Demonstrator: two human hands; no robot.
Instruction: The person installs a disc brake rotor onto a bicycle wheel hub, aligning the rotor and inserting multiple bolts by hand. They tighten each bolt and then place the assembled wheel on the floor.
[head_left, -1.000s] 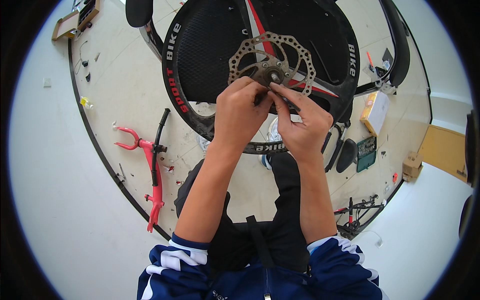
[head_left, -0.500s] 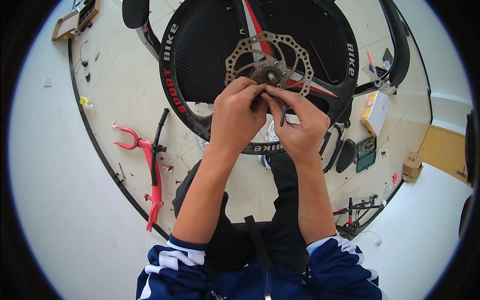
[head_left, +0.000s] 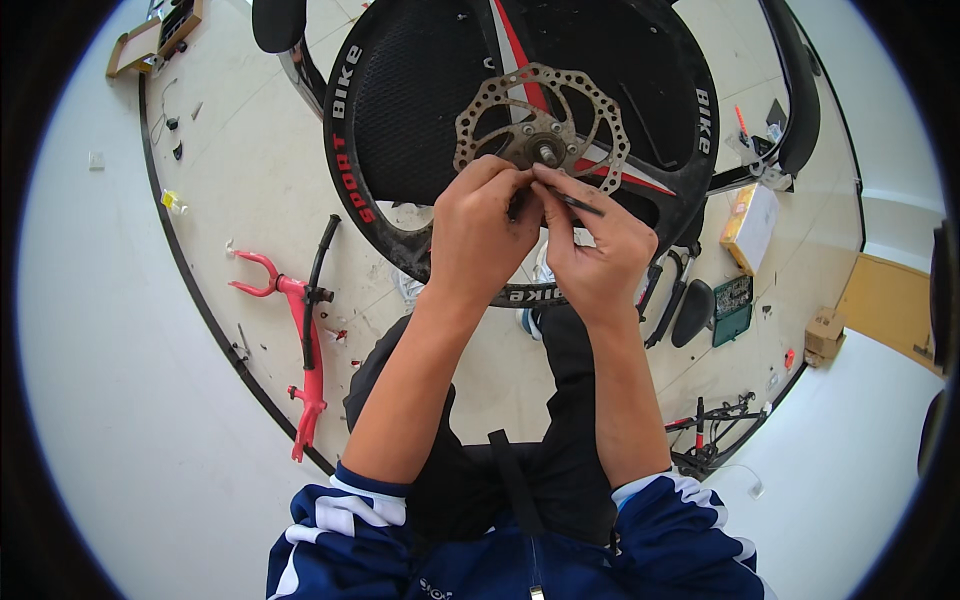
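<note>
A black bicycle wheel (head_left: 395,243) with wide red-and-white-striped spokes lies flat before me. A perforated silver brake disc (head_left: 480,95) sits at its hub, around a threaded axle (head_left: 547,154). Just below the axle, my left hand (head_left: 487,222) and my right hand (head_left: 600,240) meet with fingertips pinched. A thin dark rod (head_left: 580,204) sticks out from my right fingers, pointing right. Its other end is hidden, and what my left fingers pinch cannot be made out. On the black surface seen through the wheel rests an L-shaped hex key (head_left: 645,125).
Chair armrests (head_left: 281,25) (head_left: 795,90) flank the wheel. A pink bike frame part (head_left: 312,365) lies on the floor at left. To the right are a green tool case (head_left: 732,322), a yellow-and-white box (head_left: 750,228), cardboard boxes (head_left: 825,332) and black bike parts (head_left: 705,435).
The dark rod has swung from pointing downward to pointing right. Both hands remain together below the axle, with the fingers slightly shifted.
</note>
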